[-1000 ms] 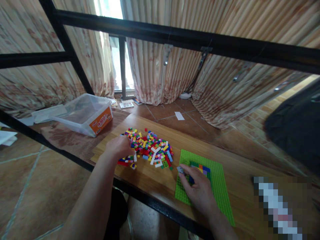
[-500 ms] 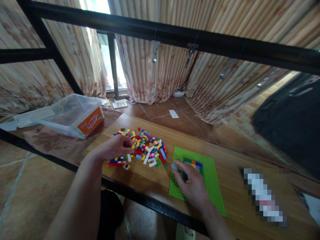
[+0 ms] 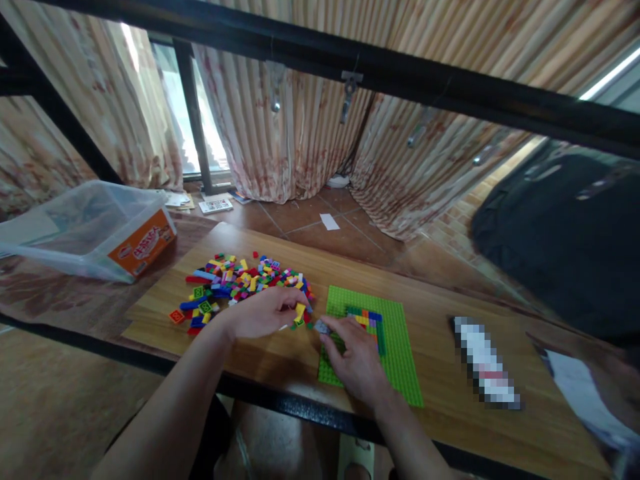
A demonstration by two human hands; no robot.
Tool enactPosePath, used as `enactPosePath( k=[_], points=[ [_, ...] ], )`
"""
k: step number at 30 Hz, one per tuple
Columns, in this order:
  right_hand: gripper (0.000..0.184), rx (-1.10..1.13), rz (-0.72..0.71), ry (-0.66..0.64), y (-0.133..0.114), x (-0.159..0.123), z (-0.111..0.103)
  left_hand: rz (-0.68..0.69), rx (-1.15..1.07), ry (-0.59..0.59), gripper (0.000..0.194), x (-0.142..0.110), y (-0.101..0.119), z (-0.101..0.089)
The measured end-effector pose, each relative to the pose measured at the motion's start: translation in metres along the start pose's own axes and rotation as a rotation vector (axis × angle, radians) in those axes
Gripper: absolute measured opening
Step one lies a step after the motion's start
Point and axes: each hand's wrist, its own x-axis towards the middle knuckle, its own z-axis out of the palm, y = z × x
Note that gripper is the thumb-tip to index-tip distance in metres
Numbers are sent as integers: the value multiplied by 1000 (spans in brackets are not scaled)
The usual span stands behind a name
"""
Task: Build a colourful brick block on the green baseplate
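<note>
My left hand [image 3: 267, 310] reaches over the right edge of a heap of colourful toy building bricks [image 3: 240, 277]. Its fingers are closed in a pinch, with a yellow brick [image 3: 300, 312] at the tips. My right hand [image 3: 356, 350] hovers over the left part of a green studded baseplate [image 3: 400, 373]. Thumb and index finger hold a small grey brick [image 3: 321, 327] near the plate's left edge. Rows of coloured bricks [image 3: 373, 317] form part of an outline on the plate. My right hand hides some of them.
A clear plastic bin [image 3: 90, 233] with an orange label stands left of the wooden board [image 3: 280, 360]. A blurred-out, pixelated object [image 3: 487, 367] lies on the right. A black rail [image 3: 300, 57] crosses above, before curtains. A dark bulky object [image 3: 555, 233] stands at far right.
My left hand has moved right across the heap, and a yellow brick now shows at its fingertips. My right hand still holds the grey brick. The view has turned slightly right.
</note>
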Motion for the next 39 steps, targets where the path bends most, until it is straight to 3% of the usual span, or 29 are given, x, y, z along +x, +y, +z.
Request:
enactPosePath(
  k=[17,30,39],
  points=[
    [13,-42,16,-73,-5,4,-4,59,130,-91,25,14,-2,18],
    [16,-27,8,-100,-5,4,0,-13,177,-37,31,18,-6,16],
    [14,-15,27,-110,-6,5,-3,42,230,-71,33,20,-7,13]
  ],
)
